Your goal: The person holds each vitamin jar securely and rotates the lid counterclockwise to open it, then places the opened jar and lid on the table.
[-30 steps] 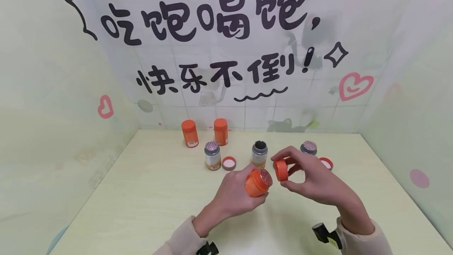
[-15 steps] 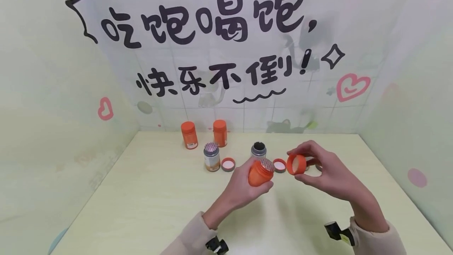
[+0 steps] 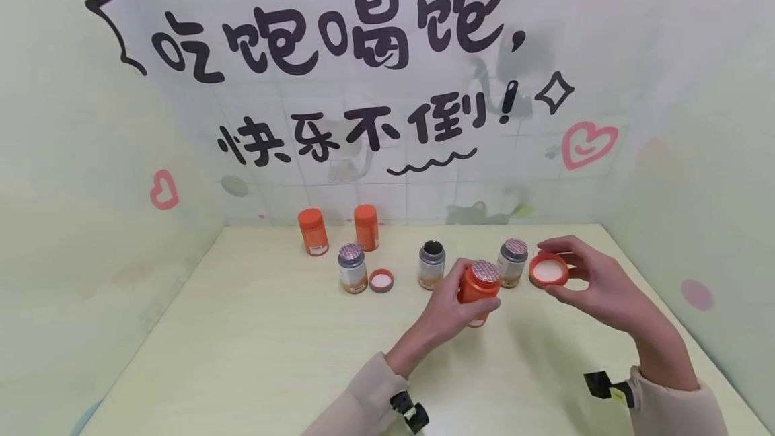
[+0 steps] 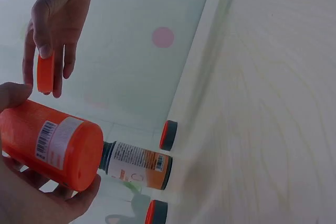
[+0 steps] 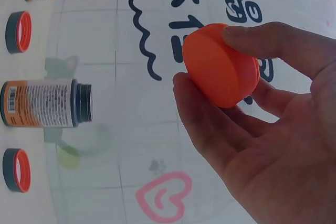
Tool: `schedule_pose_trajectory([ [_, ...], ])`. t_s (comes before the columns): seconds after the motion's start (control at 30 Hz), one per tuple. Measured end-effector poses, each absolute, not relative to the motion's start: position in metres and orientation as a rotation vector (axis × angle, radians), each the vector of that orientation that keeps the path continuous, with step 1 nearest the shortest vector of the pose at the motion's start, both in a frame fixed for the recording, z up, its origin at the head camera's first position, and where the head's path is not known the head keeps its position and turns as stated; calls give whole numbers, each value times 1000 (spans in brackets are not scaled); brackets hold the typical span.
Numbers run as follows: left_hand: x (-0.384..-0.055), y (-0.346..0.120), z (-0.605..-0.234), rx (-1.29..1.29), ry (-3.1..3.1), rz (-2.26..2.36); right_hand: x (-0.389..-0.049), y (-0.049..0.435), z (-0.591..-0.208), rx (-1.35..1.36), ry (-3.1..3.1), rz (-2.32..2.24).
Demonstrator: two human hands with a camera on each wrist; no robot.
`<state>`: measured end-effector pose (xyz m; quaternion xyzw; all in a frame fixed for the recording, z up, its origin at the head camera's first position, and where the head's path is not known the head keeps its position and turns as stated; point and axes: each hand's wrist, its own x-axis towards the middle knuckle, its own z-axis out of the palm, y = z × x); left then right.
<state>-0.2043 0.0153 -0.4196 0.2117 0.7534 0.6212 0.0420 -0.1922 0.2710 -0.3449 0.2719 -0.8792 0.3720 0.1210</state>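
Right fingers [image 5: 203, 129] pinch an orange lid [image 5: 218, 66], top visible only from right wrist.

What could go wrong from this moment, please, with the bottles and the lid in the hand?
The orange lid, pinched by the right hand, might slip and fall among the things on the table.

The left hand, holding the orange bottle, could bump the uncovered grey bottle seen close beside it in the head view. With its mouth open, that one might spill anything inside; its contents cannot be seen.
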Motion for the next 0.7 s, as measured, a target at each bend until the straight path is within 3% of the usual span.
schedule_pose_trajectory([
  [0.4, -211, 83, -436, 554, 2461, 1618, -201, 313, -350, 440, -2874, 1137],
  [0.7, -212, 93, -449, 491, 2429, 1597, -212, 325, -365, 396, -2948, 937],
])
